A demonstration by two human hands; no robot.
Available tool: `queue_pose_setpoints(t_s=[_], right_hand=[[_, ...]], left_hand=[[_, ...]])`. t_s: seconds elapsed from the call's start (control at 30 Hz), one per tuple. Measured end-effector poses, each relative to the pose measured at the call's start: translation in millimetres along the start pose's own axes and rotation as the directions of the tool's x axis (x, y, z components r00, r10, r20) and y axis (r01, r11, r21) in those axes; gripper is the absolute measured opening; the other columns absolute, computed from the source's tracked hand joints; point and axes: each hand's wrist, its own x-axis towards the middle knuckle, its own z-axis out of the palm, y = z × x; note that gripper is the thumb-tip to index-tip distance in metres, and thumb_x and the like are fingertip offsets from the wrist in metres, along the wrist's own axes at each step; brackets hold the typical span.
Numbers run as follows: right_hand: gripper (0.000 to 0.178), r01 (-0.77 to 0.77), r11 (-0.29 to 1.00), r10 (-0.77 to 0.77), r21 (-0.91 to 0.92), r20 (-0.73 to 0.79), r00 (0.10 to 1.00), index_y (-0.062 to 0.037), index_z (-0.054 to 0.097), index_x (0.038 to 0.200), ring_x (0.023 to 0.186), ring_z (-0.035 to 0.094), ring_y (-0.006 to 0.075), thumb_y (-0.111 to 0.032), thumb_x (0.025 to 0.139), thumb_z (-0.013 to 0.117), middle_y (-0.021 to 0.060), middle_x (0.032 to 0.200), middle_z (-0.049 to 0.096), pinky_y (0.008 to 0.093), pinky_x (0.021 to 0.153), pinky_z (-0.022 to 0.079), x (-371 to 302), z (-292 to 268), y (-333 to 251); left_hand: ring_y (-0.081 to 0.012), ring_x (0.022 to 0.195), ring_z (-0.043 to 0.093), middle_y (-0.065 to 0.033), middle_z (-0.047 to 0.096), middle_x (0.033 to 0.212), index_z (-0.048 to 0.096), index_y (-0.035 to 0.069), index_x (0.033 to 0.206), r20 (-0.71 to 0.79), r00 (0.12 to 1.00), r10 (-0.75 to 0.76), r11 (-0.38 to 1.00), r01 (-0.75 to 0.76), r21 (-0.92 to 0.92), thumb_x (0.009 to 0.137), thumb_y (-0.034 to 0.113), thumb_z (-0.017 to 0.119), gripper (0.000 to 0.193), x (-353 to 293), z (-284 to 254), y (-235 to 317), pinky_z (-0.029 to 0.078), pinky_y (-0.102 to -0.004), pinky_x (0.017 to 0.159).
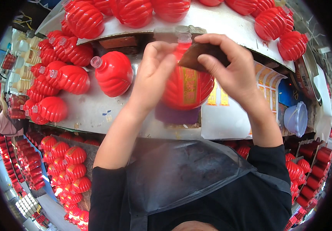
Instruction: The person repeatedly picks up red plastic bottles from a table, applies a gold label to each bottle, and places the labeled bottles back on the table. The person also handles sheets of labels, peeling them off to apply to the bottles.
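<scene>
A round, ribbed red plastic bottle [206,90] with a clear neck lies in front of me, neck pointing away. Down its middle runs a gold-patterned label strip [190,86]. My right hand [231,61] grips a flat brown scraper-like piece [198,56] between thumb and fingers, over the upper part of the bottle. My left hand [156,71] is closed beside the bottle's neck, thumb against curled fingers. Whether anything is pinched there is hidden. Under the bottle shows a purple pad [176,115].
Another red bottle [114,73] lies left of my left arm, with several more behind it. A raised white board [212,19] carries red bottles across the far side. To the right are a sheet of gold labels [266,86] and a pale blue bucket [295,119]. Stacked red bottles [75,154] stand lower left.
</scene>
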Motion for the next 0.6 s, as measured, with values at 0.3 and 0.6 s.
queue_pose_setpoints(t_s=[0.3, 0.6], right_hand=[[0.032, 0.202, 0.966, -0.217, -0.164, -0.078, 0.973, -0.0004, 0.069, 0.119, 0.096, 0.074, 0.0247, 0.003, 0.088, 0.074, 0.0134, 0.108, 0.074, 0.0313, 0.085, 0.058, 8.6, 0.6, 5.2], [0.035, 0.396, 0.855, -0.377, -0.335, 0.122, 0.918, -0.0015, 0.069, 0.116, 0.087, 0.073, 0.0302, 0.000, 0.083, 0.078, 0.0145, 0.100, 0.072, 0.0346, 0.075, 0.060, 12.0, -2.5, -9.8]], left_hand=[[-0.0205, 0.128, 0.055, -0.0130, 0.056, 0.136, 0.043, 0.003, 0.134, 0.028, 0.999, -0.019, 0.993, 0.015, 0.116, 0.082, 0.013, 0.086, 0.069, -6.4, 2.2, 4.7, 0.047, -0.0366, 0.110], [-0.0233, 0.120, 0.062, -0.0155, 0.063, 0.126, 0.046, 0.000, 0.130, -0.019, 0.999, 0.050, 0.982, -0.045, 0.183, 0.076, 0.017, 0.088, 0.071, -9.3, 8.6, 6.8, 0.050, -0.0372, 0.103]])
